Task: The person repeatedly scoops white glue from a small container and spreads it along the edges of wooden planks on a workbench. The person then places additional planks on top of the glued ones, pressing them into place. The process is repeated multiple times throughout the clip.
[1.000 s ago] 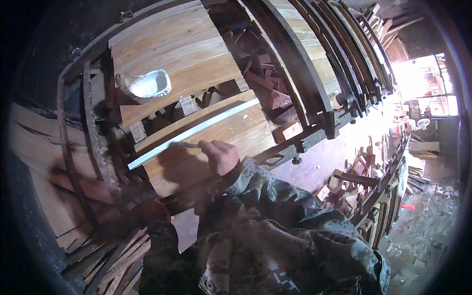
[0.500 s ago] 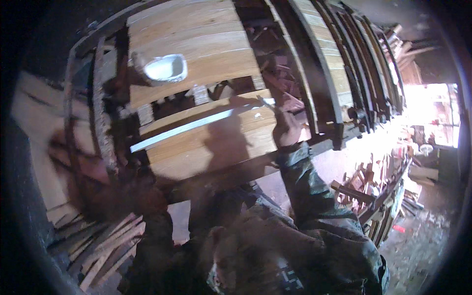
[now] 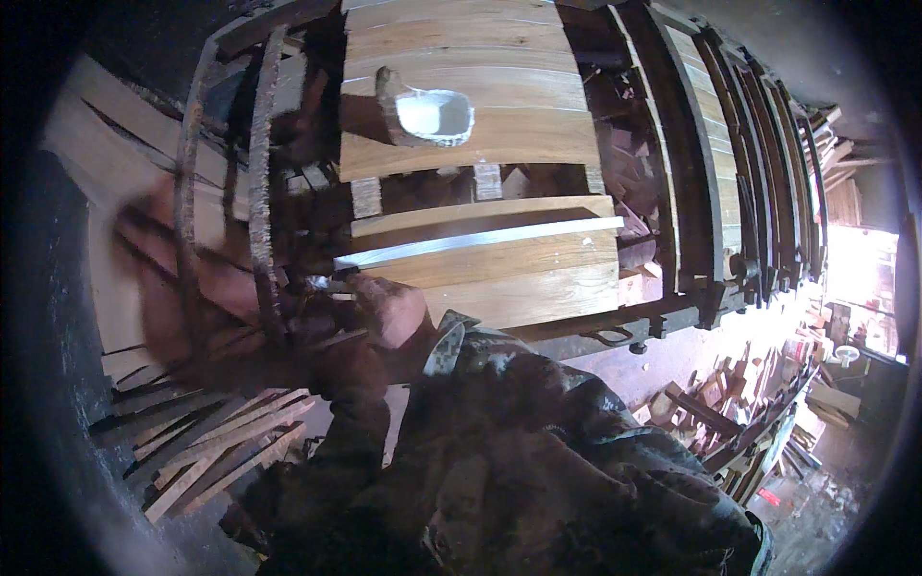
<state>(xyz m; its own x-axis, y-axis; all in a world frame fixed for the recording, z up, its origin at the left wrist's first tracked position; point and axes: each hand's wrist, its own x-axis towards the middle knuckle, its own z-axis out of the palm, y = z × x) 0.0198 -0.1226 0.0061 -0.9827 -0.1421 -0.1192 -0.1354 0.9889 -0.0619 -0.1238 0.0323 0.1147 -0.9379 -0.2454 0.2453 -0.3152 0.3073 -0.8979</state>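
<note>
The right hand [image 3: 389,309], which half a second ago reached up at the planks, is back low at the near end of the metal strip [image 3: 480,240] lying across the wooden panel [image 3: 499,278], its grip apparently closed there; the left hand's grip is hidden.

Right hand [image 3: 389,309] clenched; sleeve camouflaged

The pale sawn wooden planks [image 3: 480,278] looked matt, with open grain. A long, thin metal strip [image 3: 480,241] across them shone bright and smooth. The white bowl [image 3: 434,113] looked glossy inside. The dark curved ribs [image 3: 687,144] appeared rough, the camouflage cloth sleeve [image 3: 538,403] dull and creased.
</note>
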